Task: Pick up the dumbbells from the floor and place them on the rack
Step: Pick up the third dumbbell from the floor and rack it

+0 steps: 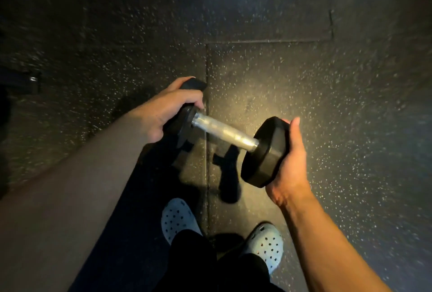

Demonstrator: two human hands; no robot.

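Note:
A black dumbbell (224,131) with a silver handle and two round black heads is held off the floor, lying slanted from upper left to lower right. My left hand (161,109) wraps over its left head from above. My right hand (289,163) cups the outer face of its right head from the side and below. The silver bar between the heads is bare. The dumbbell's shadow falls on the floor beneath it. No rack shows in this view.
Dark speckled rubber floor tiles (304,81) with seams lie all around. My two feet in pale blue perforated clogs (177,219) stand below the dumbbell. A dark object with a metal part (25,81) sits at the left edge.

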